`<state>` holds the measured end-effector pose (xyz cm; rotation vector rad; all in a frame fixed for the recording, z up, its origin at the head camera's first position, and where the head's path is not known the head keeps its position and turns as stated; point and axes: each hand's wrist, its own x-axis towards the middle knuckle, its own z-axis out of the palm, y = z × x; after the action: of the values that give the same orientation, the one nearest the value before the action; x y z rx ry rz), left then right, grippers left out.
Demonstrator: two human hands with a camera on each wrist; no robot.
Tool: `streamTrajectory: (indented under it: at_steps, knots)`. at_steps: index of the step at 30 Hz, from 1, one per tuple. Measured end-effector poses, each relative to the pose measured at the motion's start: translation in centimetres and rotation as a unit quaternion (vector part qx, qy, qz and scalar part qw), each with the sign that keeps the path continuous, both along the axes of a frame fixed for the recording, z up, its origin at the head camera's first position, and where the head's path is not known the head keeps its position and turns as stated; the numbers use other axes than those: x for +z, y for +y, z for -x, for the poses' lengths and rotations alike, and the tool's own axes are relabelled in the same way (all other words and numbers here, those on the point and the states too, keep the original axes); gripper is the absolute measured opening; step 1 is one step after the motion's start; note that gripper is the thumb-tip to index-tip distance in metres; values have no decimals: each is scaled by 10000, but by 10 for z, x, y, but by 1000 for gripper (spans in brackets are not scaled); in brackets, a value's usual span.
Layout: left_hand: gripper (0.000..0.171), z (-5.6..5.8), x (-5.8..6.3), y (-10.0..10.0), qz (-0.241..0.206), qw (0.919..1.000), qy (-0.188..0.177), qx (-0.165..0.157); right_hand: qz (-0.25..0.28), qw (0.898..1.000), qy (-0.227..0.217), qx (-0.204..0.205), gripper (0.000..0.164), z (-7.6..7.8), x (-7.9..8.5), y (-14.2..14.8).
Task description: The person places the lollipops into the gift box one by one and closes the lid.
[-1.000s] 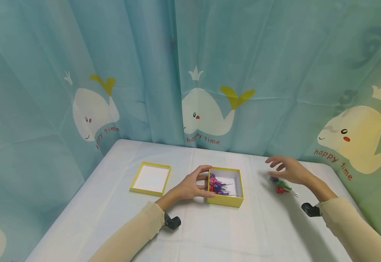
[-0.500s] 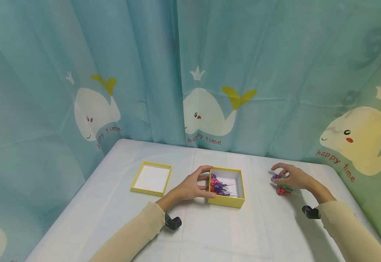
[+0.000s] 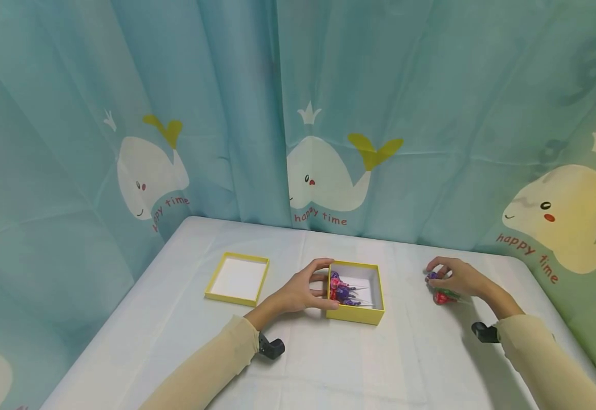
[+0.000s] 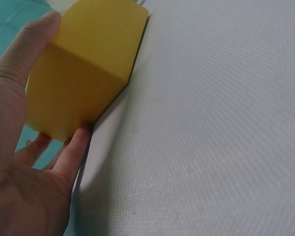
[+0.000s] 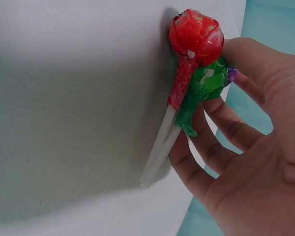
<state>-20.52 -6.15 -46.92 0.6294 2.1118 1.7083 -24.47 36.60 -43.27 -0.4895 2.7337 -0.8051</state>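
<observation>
My left hand point(image 3: 298, 291) holds the left end of a yellow box point(image 3: 356, 315), thumb at its front and fingers round the back. In the left wrist view the thumb and fingertips lie against the yellow walls point(image 4: 78, 86). Inside the box several wrapped lollipops point(image 3: 342, 293) lie with white sticks pointing right. On the right, my right hand point(image 3: 464, 279) pinches a purple lollipop point(image 3: 432, 276) between thumb and fingers. Right beside it lie a red lollipop point(image 5: 195, 37) and a green lollipop point(image 5: 209, 81); the hand covers most of the purple one in the right wrist view.
A yellow-rimmed lid point(image 3: 237, 279), white inside, lies left of the box. The white-covered table point(image 3: 338, 364) ends at a teal curtain point(image 3: 236, 114) printed with whales.
My right hand has come down and closed its thumb and fingers on the purple lollipop. The left hand has stayed on the box.
</observation>
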Motion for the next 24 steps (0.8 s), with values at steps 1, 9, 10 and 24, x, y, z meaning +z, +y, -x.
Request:
streamTrajectory:
  at_steps: [1, 9, 10, 24]
  knots:
    - [94, 0, 0, 0, 6, 10000, -3, 7, -10, 10000, 20, -2, 29, 0, 0, 0]
    - [94, 1, -1, 0, 42, 10000, 0, 36, -76, 9999, 8, -134, 26, -2, 2, -2]
    - [94, 0, -1, 0, 50, 10000, -4, 42, -61, 9999, 10, -139, 25, -2, 2, -2]
    - [94, 1, -3, 0, 43, 10000, 61, -11, -249, 9995, 161, 71, 24, 1, 2, 0]
